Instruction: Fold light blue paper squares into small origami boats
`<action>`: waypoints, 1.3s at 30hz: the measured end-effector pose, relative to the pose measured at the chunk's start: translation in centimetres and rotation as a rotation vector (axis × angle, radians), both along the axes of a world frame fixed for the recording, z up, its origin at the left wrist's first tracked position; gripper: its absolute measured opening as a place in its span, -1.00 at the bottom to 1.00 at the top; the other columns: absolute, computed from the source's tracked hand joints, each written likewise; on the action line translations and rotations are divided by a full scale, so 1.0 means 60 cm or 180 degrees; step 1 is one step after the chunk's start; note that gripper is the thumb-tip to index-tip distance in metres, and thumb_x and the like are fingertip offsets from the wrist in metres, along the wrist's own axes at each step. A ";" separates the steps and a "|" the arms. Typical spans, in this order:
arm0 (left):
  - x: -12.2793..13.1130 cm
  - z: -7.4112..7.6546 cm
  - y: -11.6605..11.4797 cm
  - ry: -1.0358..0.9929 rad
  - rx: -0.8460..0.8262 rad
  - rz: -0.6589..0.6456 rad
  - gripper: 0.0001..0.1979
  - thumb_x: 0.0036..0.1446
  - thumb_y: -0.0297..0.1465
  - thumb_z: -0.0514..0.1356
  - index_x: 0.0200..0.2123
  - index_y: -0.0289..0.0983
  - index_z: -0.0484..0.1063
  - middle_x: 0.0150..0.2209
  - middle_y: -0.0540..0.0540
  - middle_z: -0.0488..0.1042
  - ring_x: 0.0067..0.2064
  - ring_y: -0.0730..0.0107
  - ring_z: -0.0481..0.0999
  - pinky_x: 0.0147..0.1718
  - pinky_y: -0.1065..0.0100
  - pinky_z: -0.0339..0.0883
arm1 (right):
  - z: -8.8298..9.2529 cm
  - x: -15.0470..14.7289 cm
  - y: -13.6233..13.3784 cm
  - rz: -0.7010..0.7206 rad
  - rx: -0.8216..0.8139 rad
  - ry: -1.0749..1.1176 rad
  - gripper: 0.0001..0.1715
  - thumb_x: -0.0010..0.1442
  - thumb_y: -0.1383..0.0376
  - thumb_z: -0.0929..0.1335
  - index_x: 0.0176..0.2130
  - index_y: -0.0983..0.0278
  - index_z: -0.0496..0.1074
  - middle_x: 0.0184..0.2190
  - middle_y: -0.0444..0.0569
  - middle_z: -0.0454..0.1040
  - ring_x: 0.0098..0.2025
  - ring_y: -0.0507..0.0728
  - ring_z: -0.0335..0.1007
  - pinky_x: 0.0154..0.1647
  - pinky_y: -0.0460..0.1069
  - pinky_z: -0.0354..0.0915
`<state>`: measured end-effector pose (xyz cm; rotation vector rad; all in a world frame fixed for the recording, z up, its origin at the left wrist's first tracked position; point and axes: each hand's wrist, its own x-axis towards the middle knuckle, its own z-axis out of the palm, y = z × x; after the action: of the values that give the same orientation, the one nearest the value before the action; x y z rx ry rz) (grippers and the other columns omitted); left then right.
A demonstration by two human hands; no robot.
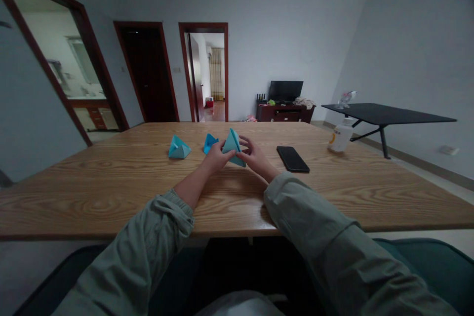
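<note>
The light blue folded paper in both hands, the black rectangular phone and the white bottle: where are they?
Light blue folded paper (231,143), head view: front face.
Black rectangular phone (293,159), head view: flat top.
White bottle (341,138), head view: its side.

Pretty dim, greyish shot tbh. Brightest spot is the far doorway (206,71), while under the table (111,197) it's nearly black. Its top has a faint sheen up front, plus a soft shadow under the right sleeve (318,227). Wide lens stretches the edges hard, so the left door frame (98,59) leans, and stuff by the TV (286,91) looks mushy.
</note>
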<state>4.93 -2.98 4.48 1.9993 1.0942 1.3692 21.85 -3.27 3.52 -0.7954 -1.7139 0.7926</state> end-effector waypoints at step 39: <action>-0.018 0.012 0.010 0.0843 0.0275 0.0839 -0.61 0.05 -0.60 0.02 -0.09 -0.27 0.48 -0.20 -0.09 0.56 -0.20 0.30 0.53 -0.18 0.36 0.38 | 0.023 0.033 0.012 -0.2246 0.0132 -0.1922 -0.69 0.13 0.30 0.30 -0.08 0.23 0.36 -0.20 0.02 0.53 -0.22 0.15 0.43 -0.30 -0.05 0.20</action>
<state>3.83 -2.40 5.20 2.2081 1.4846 1.3214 23.85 -2.56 4.89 -1.6008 -1.7502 0.0201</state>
